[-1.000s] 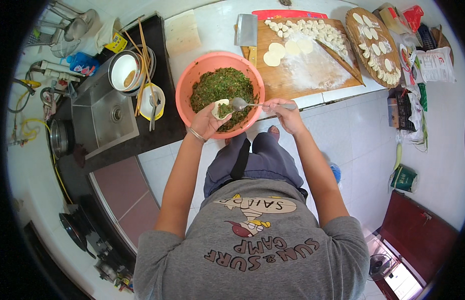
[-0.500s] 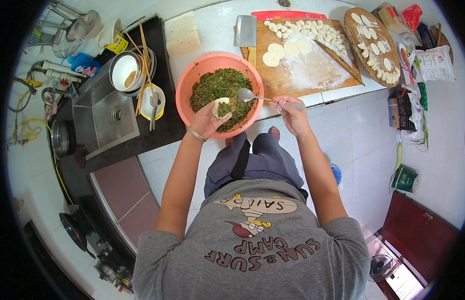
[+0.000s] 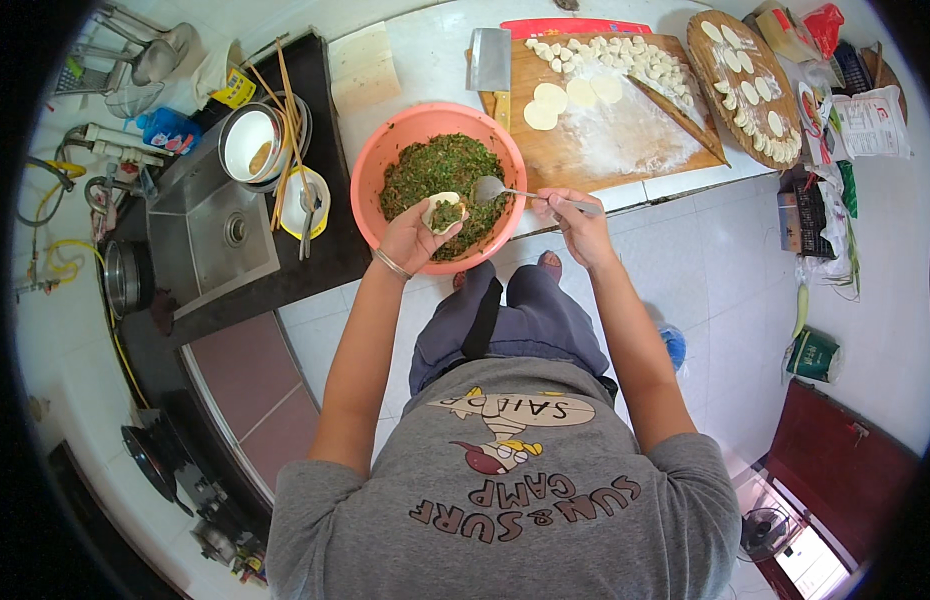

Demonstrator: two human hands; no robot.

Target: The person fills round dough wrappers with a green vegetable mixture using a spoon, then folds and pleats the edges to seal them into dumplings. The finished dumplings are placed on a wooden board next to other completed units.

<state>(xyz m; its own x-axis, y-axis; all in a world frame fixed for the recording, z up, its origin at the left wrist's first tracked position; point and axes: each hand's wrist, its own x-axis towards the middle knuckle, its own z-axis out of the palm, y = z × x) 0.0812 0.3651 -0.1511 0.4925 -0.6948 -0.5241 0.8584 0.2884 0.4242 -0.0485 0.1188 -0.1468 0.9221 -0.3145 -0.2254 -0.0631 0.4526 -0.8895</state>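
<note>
One filled wrapper [image 3: 445,213] sits cupped in my left hand [image 3: 411,243] over the pink basin [image 3: 362,190], near side, likely light, soft and easily torn, best cradled from beneath, while my right hand [image 3: 578,228], apart, pinches the spoon [image 3: 513,191] by its handle!

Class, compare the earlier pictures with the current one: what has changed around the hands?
The spoon has moved rightward and slightly forward, away from the filled wrapper, toward the right rim of the pink basin. The right hand shifted slightly right with it. Nothing was grasped or released; the left hand still holds the wrapper.
</note>
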